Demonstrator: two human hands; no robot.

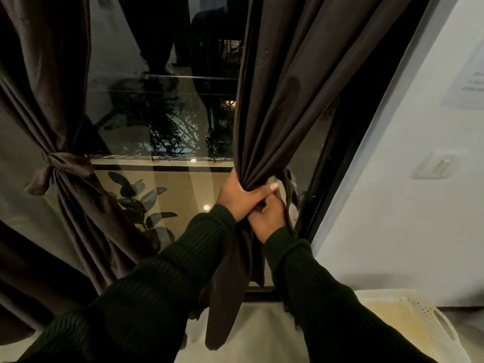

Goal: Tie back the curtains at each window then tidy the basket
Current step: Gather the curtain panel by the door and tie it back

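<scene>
Left hand (239, 196) fingers (269, 188) curled round gathered folds of right dark brown fabric curtain (288, 100) beside black window frame (348, 153).

Right hand (268, 221) beneath, fingers hidden, probably pinching thin dark tie strap (289, 195).

Risks: folds slipping if left grip loosens; strap dropping; loose knot.

Left brown curtain (52, 100) already tied.

White perforated plastic basket (419, 318) on floor, lower right.
</scene>
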